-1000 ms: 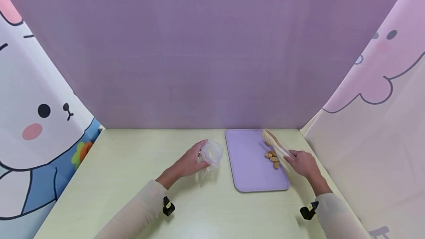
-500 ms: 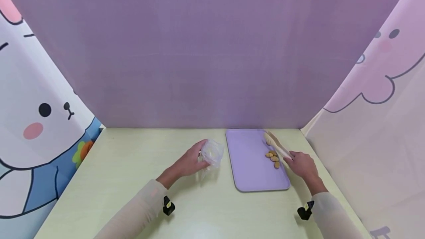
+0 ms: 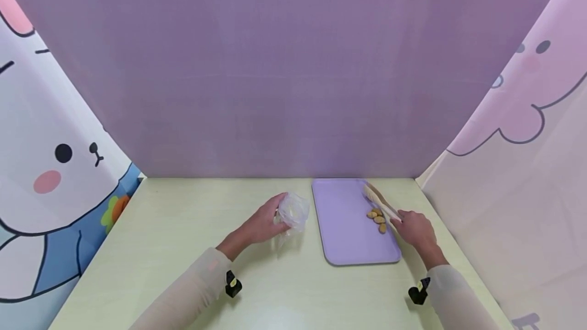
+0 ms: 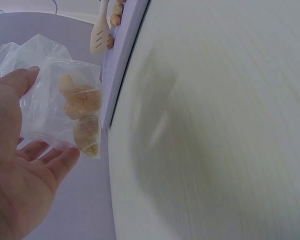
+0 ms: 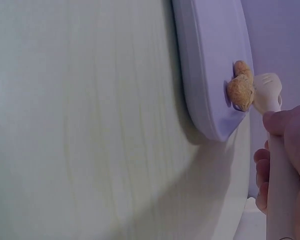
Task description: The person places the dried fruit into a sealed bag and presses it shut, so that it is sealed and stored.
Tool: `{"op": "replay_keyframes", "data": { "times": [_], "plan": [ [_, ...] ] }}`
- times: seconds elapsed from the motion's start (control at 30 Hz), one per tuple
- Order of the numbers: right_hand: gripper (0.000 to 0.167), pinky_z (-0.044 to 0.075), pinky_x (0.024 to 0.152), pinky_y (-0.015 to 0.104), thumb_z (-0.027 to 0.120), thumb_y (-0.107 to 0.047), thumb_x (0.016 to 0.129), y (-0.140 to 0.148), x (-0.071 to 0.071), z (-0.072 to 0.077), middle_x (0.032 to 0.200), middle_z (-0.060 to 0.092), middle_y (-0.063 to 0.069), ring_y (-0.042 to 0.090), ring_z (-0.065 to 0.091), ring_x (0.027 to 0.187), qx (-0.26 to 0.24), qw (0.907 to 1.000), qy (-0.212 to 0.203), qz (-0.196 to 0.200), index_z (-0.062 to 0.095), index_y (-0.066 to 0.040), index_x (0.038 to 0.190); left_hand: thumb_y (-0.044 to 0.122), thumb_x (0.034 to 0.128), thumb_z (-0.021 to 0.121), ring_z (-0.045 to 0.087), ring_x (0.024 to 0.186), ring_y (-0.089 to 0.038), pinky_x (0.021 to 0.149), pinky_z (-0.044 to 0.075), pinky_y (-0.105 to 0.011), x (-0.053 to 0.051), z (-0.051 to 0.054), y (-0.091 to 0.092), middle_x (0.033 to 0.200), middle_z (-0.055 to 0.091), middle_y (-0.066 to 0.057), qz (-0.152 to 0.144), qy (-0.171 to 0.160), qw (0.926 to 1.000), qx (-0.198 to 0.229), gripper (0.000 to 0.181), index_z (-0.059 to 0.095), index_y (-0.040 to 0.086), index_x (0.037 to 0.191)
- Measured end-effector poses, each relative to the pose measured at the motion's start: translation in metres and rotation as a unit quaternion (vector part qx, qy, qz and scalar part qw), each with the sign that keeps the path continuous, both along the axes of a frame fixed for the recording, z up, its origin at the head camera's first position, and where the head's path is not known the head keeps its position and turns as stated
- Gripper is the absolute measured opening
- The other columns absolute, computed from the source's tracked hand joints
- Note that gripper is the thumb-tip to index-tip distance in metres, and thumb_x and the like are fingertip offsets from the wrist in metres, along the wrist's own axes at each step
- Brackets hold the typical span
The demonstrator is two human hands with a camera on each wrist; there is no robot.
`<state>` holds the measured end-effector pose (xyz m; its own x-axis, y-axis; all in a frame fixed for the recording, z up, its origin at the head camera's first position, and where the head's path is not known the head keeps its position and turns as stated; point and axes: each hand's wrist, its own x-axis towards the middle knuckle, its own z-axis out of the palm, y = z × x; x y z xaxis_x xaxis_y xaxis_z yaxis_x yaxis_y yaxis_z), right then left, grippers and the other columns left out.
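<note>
My left hand [image 3: 263, 223] holds a clear plastic bag [image 3: 293, 211] up above the table, thumb on one side and fingers on the other. In the left wrist view, several brown lumpy food pieces [image 4: 82, 102] lie inside the bag. My right hand [image 3: 418, 230] grips a pair of cream tongs [image 3: 382, 204] by their handles. Their slotted end is over the far right part of the lilac tray [image 3: 344, 241]. Several brown pieces [image 3: 378, 219] lie on the tray just below the tongs. In the left wrist view, one piece [image 4: 110, 41] is beside the slotted tip; whether it is pinched is unclear.
The tray lies on a pale wood-grain table [image 3: 183, 228], near its back edge. A purple cloth wall [image 3: 275, 75] rises behind. Cartoon-printed cloths stand at the left [image 3: 59, 177] and right [image 3: 513, 182].
My right hand has shifted slightly left with the tongs, whose tips are lower over the tray. The piece seen by their tips earlier is now hidden in the head view. My left hand stays put.
</note>
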<state>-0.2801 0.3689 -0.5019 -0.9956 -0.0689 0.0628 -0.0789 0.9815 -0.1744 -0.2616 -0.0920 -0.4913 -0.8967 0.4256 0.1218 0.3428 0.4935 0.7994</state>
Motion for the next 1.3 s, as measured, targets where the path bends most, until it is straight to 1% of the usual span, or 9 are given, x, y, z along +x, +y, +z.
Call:
{"op": "replay_keyframes", "data": {
  "times": [0.13, 0.23, 0.37, 0.53, 0.77, 0.9, 1.07, 1.2, 1.3],
  "plan": [
    [0.036, 0.041, 0.048, 0.04, 0.058, -0.033, 0.1, 0.002, -0.001, 0.002, 0.077, 0.067, 0.016, 0.028, 0.055, 0.061, 0.009, 0.9998, 0.009, 0.013, 0.07, -0.005, 0.12, 0.02, 0.0911, 0.075, 0.052, 0.136, -0.032, 0.109, 0.049, -0.049, 0.0, 0.001, 0.0, 0.156, 0.044, -0.016, 0.002, 0.003, 1.0, 0.003, 0.086, 0.026, 0.006, 0.16],
    [0.032, 0.041, 0.048, 0.04, 0.059, -0.031, 0.099, 0.003, 0.0, 0.004, 0.073, 0.065, 0.012, 0.029, 0.055, 0.06, 0.014, 0.9996, 0.016, 0.021, 0.07, -0.005, 0.114, 0.019, 0.0911, 0.075, 0.052, 0.137, -0.031, 0.109, 0.049, -0.049, 0.0, 0.001, 0.0, 0.156, 0.044, -0.016, 0.002, 0.004, 1.0, 0.004, 0.085, 0.026, 0.006, 0.16],
    [0.041, 0.044, 0.049, 0.043, 0.059, -0.033, 0.099, 0.002, 0.003, 0.005, 0.082, 0.07, 0.019, 0.032, 0.059, 0.062, 0.01, 0.9996, 0.014, 0.02, 0.068, -0.002, 0.125, 0.021, 0.0913, 0.075, 0.052, 0.136, -0.03, 0.11, 0.048, -0.049, -0.001, 0.001, 0.0, 0.155, 0.044, -0.015, -0.001, 0.004, 1.0, -0.001, 0.086, 0.026, 0.006, 0.16],
    [0.044, 0.047, 0.053, 0.046, 0.059, -0.034, 0.1, 0.0, 0.005, 0.004, 0.088, 0.071, 0.023, 0.034, 0.061, 0.067, 0.002, 0.9997, 0.016, 0.015, 0.066, -0.002, 0.129, 0.021, 0.0913, 0.074, 0.052, 0.136, -0.031, 0.11, 0.049, -0.05, -0.001, 0.0, 0.0, 0.155, 0.044, -0.016, -0.008, 0.003, 1.0, 0.003, 0.086, 0.025, 0.005, 0.16],
    [0.049, 0.053, 0.067, 0.055, 0.06, -0.036, 0.099, -0.006, 0.01, 0.006, 0.108, 0.07, 0.032, 0.053, 0.066, 0.091, -0.039, 0.9989, 0.024, 0.0, 0.065, -0.001, 0.133, 0.02, 0.0909, 0.075, 0.052, 0.136, -0.031, 0.109, 0.049, -0.048, -0.001, -0.001, 0.0, 0.156, 0.044, -0.015, -0.007, 0.0, 1.0, 0.004, 0.086, 0.026, 0.006, 0.16],
    [0.049, 0.049, 0.059, 0.046, 0.062, -0.037, 0.099, -0.01, 0.011, 0.008, 0.093, 0.073, 0.025, 0.039, 0.065, 0.078, -0.058, 0.998, 0.025, -0.001, 0.065, -0.002, 0.133, 0.019, 0.0903, 0.075, 0.053, 0.134, -0.031, 0.108, 0.05, -0.049, 0.0, 0.0, 0.0, 0.155, 0.045, -0.015, -0.004, -0.002, 1.0, 0.004, 0.086, 0.026, 0.006, 0.16],
    [0.049, 0.041, 0.055, 0.036, 0.064, -0.037, 0.097, -0.016, 0.015, 0.013, 0.072, 0.067, 0.01, 0.028, 0.056, 0.069, -0.067, 0.9972, 0.033, 0.012, 0.066, -0.004, 0.133, 0.019, 0.0904, 0.075, 0.054, 0.134, -0.03, 0.108, 0.05, -0.048, 0.0, -0.001, 0.001, 0.155, 0.045, -0.015, -0.003, -0.005, 1.0, 0.005, 0.086, 0.026, 0.006, 0.16],
    [0.046, 0.041, 0.055, 0.036, 0.065, -0.035, 0.096, -0.023, 0.018, 0.018, 0.067, 0.064, 0.007, 0.027, 0.056, 0.066, -0.073, 0.9957, 0.048, 0.03, 0.068, -0.006, 0.132, 0.019, 0.0909, 0.075, 0.053, 0.135, -0.031, 0.108, 0.05, -0.048, 0.0, -0.001, 0.001, 0.156, 0.044, -0.015, -0.004, -0.006, 1.0, 0.004, 0.086, 0.025, 0.006, 0.16],
    [0.042, 0.048, 0.059, 0.044, 0.066, -0.032, 0.096, -0.028, 0.021, 0.022, 0.073, 0.07, 0.01, 0.03, 0.06, 0.069, -0.07, 0.994, 0.07, 0.046, 0.07, -0.006, 0.128, 0.02, 0.0908, 0.075, 0.053, 0.135, -0.032, 0.108, 0.05, -0.049, 0.0, -0.001, 0.001, 0.155, 0.044, -0.016, -0.005, -0.004, 1.0, 0.002, 0.086, 0.025, 0.006, 0.16]
  ]
}}
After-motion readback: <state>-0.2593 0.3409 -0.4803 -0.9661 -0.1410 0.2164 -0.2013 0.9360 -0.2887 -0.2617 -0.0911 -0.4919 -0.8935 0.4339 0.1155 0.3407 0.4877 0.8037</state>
